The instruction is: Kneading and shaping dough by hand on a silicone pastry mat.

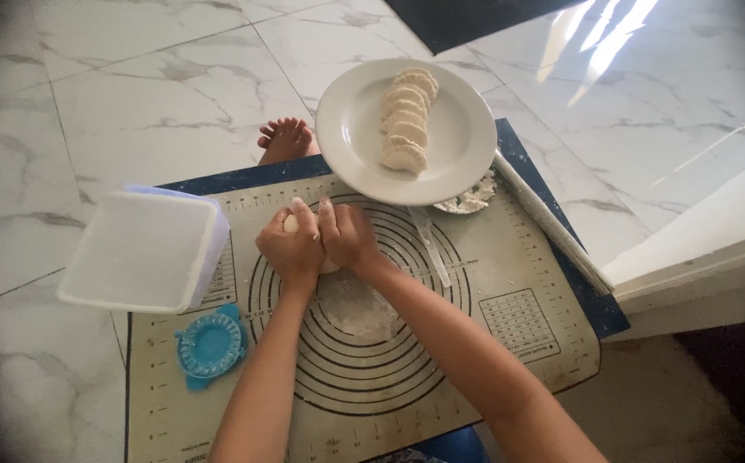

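both hands are bunched together over the middle of the baking mat (518, 257), the beige one with the black rings printed on it. the left hand (291, 249) and right hand (348, 236) are pressed side by side, fingers curled down and closed around a small lump of dough (292, 223), you can only see a bit of white poking out past the left knuckles and a sliver under the palms, so the dough sits right at the upper part of the rings, touching the mat. fingers look dusty with flour. just below the hands there's a floury patch (357, 310) smeared inside the circles. up top a white plate (351, 137) overlaps the mat's far edge with a row of folded dumplings (407, 120) stacked in a line on it, and a little pile of flour (474, 197) peeks out from under its rim. a rolling pin (552, 225) lies diagonally along the right edge of the mat. to the left is a white plastic container (145, 250) sitting partly on the mat, and just below it a blue dumpling press (210, 345). a bare foot (285, 137) shows on the marble floor (132, 94) past the mat
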